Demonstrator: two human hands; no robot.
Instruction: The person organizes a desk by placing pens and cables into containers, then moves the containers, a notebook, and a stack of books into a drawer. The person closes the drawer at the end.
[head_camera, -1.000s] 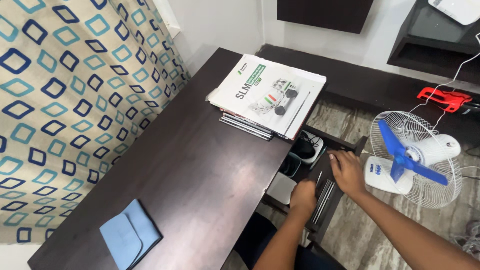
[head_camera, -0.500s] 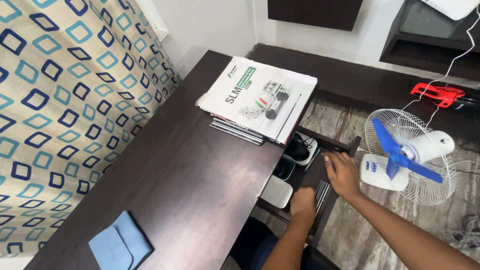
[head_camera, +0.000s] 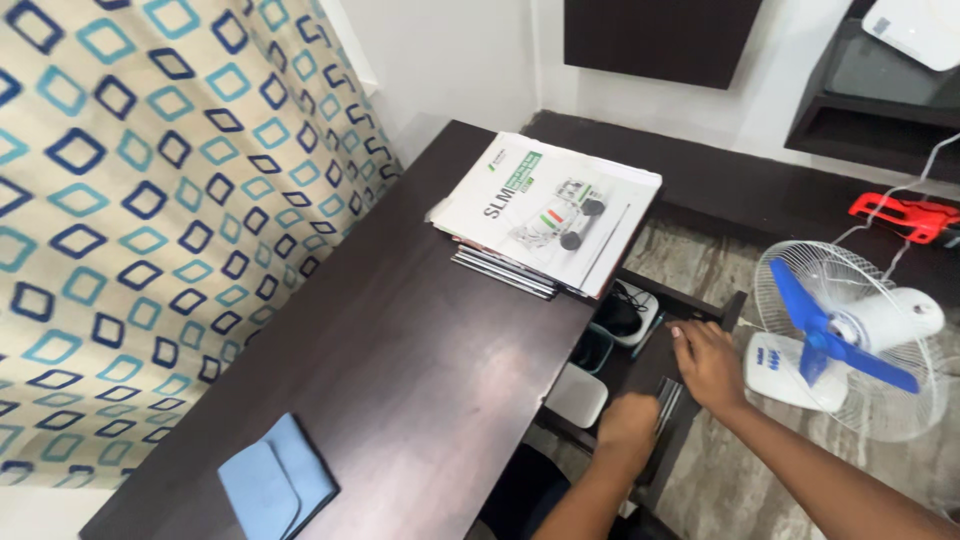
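A dark drawer (head_camera: 690, 305) stands pulled out from under the dark wooden desk (head_camera: 400, 370). My left hand (head_camera: 627, 428) is closed over the drawer's front panel (head_camera: 668, 412), near its metal handle. My right hand (head_camera: 706, 364) lies further along the same panel, fingers curled over its top edge. Inside the drawer are a white box (head_camera: 575, 394), a teal-rimmed container (head_camera: 596, 348) and a black object on a white tray (head_camera: 625, 314). Both forearms reach in from the lower right.
A stack of booklets and papers (head_camera: 545, 215) lies at the desk's far end, and a blue folded pouch (head_camera: 278, 482) at its near end. A white table fan with blue blades (head_camera: 845, 335) stands on the floor right of the drawer. A patterned curtain (head_camera: 150, 200) hangs on the left.
Both hands stay on the drawer's front panel. The view has tilted and shifted slightly; the drawer's position looks about the same.
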